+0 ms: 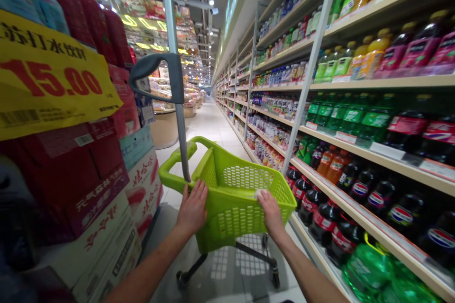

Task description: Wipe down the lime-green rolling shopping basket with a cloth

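Note:
A lime-green plastic shopping cart (pixel 222 213) with a perforated basket stands side-on to me in the aisle, on dark legs with wheels. Its grey metal pole (pixel 181 137) carries a dark grey looped handle (pixel 156 78) at the upper left. My left hand (pixel 194 206) is closed over the near rim beside the foot of the pole, its fingers pointing into the basket. Farther right along that rim, my right hand (pixel 270 208) is closed on a small white wipe-like piece (pixel 259 193), mostly hidden by the fingers. The basket floor is only partly visible.
Shelves of drinks (pixel 355 137) line the right side, with large cola bottles (pixel 327 220) low down near the cart. Stacked drink cartons (pixel 103 227) rise close on the left under a yellow price sign (pixel 53 75). The tiled aisle (pixel 209 120) runs ahead past display bins.

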Demonstrator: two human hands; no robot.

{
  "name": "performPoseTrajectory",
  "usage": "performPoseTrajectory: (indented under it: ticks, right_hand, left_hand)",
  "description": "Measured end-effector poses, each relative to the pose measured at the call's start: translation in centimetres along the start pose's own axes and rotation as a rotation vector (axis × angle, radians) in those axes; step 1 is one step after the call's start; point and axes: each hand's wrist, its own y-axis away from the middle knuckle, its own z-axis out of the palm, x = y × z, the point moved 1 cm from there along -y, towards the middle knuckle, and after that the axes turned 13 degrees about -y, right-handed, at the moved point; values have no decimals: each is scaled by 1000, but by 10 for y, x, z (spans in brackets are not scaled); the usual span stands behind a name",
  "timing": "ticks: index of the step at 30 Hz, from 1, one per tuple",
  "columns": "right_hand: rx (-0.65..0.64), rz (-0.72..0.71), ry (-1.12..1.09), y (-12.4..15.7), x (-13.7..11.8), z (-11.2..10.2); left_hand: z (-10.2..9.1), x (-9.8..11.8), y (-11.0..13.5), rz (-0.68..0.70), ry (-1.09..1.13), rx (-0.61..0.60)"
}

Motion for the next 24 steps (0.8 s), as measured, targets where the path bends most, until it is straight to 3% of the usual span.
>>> performPoseTrajectory:
  ticks: [2, 8, 11, 14, 16, 18, 22, 24]
  right_hand:
    - [43, 54, 19, 6, 6, -6]
    - [-42, -82, -137, -15, -52, 32]
    - [-45, -66, -117, -10, -26, 14]
    - [13, 91, -16, 3, 25, -23]
    - [50, 183, 30, 7, 41, -35]
    - [29, 174, 28, 6, 35, -28]
    - [-93, -28, -32, -1, 5, 2]
    - [-114, -40, -25, 2, 12, -5]
  left_hand:
    - [1, 5, -1, -5, 8, 4]
    - [2, 17, -3, 28, -26, 38]
    - [3, 19, -2, 43, -31, 52]
    - [3, 21, 0, 25, -27, 69]
    - [4, 24, 0, 2, -26, 80]
    - [4, 26, 0, -20, -25, 79]
    - [4, 22, 0, -8, -29, 61]
    - [3, 19, 1, 8, -32, 58]
